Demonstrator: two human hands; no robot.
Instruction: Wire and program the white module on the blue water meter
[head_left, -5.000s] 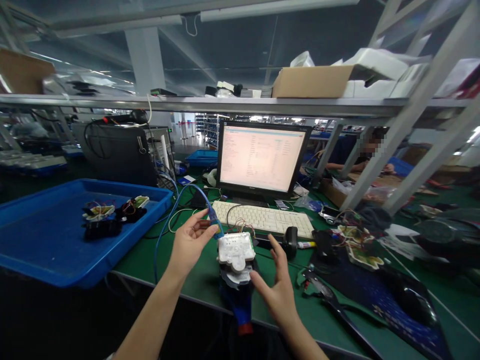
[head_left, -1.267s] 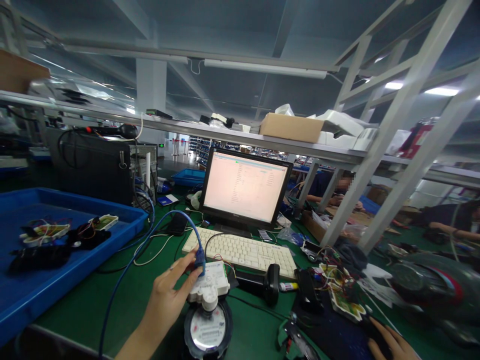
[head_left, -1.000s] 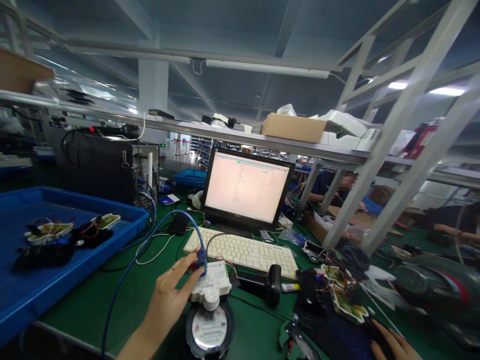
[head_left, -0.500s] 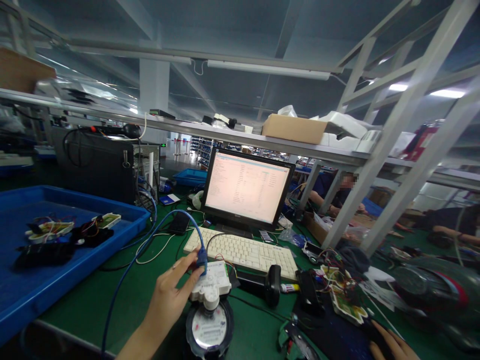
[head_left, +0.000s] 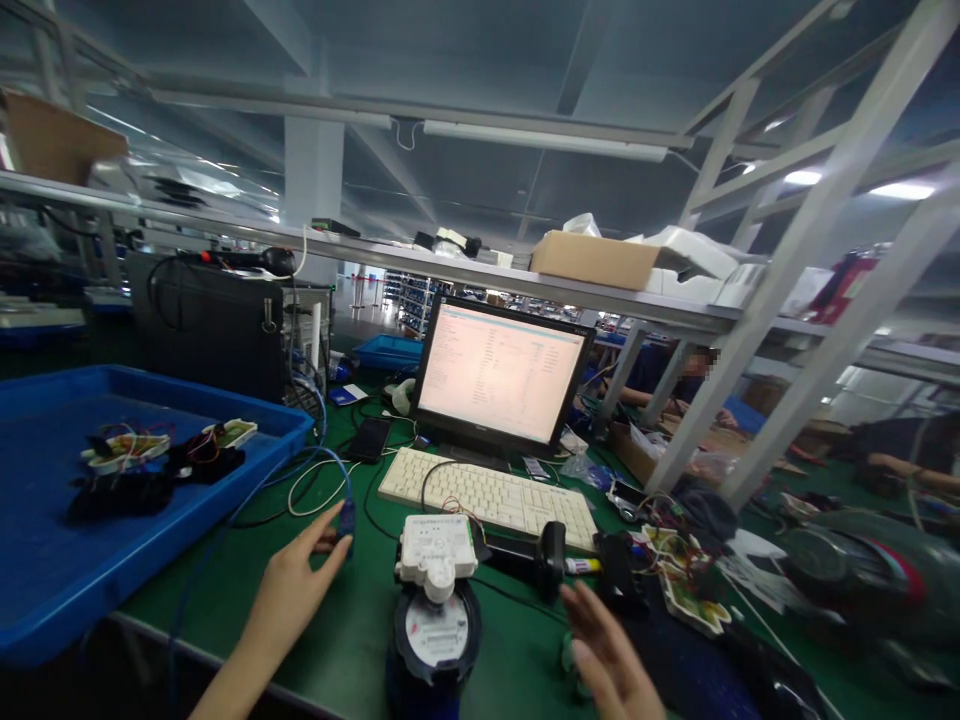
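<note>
Between the thumb and fingers of my left hand [head_left: 289, 580] is the blue plug [head_left: 346, 522] of a blue cable, held to the left of a round water-meter-like device [head_left: 436, 632]. A white box-shaped module [head_left: 440, 545] sits on the top of that device, apart from the plug. My right hand [head_left: 611, 655], slightly smeared, is raised with its fingers stretched and nothing in it. It is just right of the meter, below a black handheld scanner [head_left: 551, 560]. A small greenish object beside it is mostly hidden.
Behind stand a white keyboard [head_left: 487, 497] and a lit monitor [head_left: 501, 375]. At left, a blue tray [head_left: 262, 475] holds wired parts. Opened circuit housings [head_left: 694, 600] lie at right, with a motor-like machine [head_left: 874, 580] farther right. Another person works beyond the shelf posts.
My left hand has moved left with the blue plug, away from the white module. My right hand has moved from the far lower right toward the meter.
</note>
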